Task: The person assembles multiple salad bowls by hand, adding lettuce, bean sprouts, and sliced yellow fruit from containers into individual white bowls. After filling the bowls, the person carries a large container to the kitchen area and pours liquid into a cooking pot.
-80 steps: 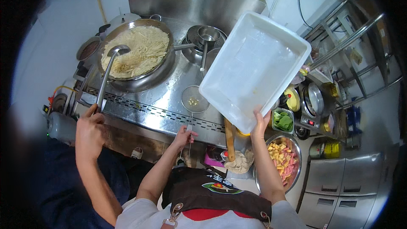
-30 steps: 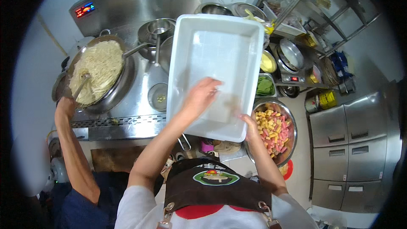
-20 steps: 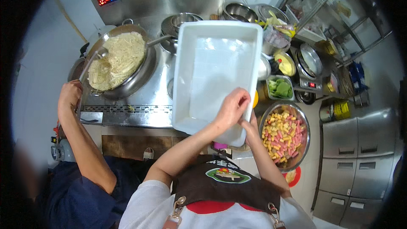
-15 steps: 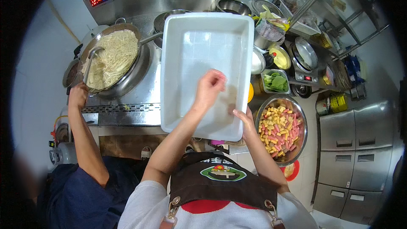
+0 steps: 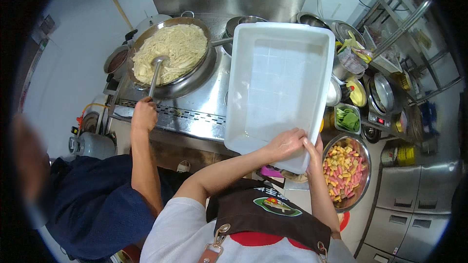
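Note:
A white plastic tub [image 5: 278, 83] is tilted up in front of me, its inside toward me and a few wet spots in it. My right hand [image 5: 313, 155] grips the tub's near right corner, thumb over the rim. My left hand [image 5: 285, 144], shiny and wet, lies inside that corner with its fingers bunched together against my right thumb. Whether anything is between those fingers is hidden. To my left, a co-worker's hand [image 5: 145, 115] holds a long-handled ladle [image 5: 158, 61] on pale noodles [image 5: 180, 44] in a large wok [image 5: 200, 23].
The wok sits on a steel stove [image 5: 200, 117]. A steel bowl of yellow and pink pieces [image 5: 347, 173] stands at my right, near a container of green leaves [image 5: 347, 119]. Steel cabinet doors [image 5: 397, 190] line the far right; a gas cylinder [image 5: 95, 144] stands at left.
My left hand has gone from the tub's middle to its near right corner, meeting my right hand. The co-worker's ladle has shifted toward the noodles' middle. The whole view has turned left.

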Demonstrator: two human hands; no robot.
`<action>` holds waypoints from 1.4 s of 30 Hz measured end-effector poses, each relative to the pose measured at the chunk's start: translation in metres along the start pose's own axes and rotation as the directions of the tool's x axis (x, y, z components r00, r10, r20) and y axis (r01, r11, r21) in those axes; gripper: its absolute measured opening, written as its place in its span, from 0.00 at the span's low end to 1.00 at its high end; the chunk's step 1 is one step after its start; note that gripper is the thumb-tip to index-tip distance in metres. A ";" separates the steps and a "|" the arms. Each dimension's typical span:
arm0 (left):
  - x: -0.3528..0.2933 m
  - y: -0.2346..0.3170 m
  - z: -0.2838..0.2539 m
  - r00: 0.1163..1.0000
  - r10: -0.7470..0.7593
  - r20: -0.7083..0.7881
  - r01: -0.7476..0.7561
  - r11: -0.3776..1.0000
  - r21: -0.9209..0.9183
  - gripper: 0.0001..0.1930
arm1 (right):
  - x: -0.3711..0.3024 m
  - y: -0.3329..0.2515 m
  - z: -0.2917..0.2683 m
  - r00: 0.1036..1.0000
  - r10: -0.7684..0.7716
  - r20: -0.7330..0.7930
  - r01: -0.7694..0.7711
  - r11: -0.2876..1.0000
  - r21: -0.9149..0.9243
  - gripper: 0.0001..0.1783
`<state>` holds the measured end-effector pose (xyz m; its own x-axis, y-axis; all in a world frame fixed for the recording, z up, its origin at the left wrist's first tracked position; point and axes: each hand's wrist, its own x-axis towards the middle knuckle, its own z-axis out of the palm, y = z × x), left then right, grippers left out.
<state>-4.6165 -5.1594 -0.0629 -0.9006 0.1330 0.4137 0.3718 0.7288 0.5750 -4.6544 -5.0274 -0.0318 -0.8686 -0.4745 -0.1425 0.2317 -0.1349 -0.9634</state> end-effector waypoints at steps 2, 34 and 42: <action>-0.002 -0.004 0.000 1.000 0.014 0.024 -0.014 1.000 0.003 0.12 | -0.005 -0.005 0.000 1.000 -0.024 -0.013 0.023 0.998 -0.066 0.36; 0.087 0.055 0.037 0.886 -0.458 -0.069 0.255 0.607 -0.753 0.28 | -0.163 -0.081 -0.135 0.541 -0.802 -0.254 0.536 0.561 -0.631 0.51; 0.064 -0.130 -0.124 0.884 -0.049 -0.464 0.014 0.997 -0.078 0.30 | -0.070 -0.129 -0.026 0.467 -0.846 0.258 0.792 0.269 -0.548 0.54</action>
<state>-4.6944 -5.3287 -0.0235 -0.7102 -0.2299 0.6654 0.3754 0.6760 0.6342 -4.6351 -4.9543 0.0965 -0.4883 -0.3322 0.8070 -0.8654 0.0651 -0.4969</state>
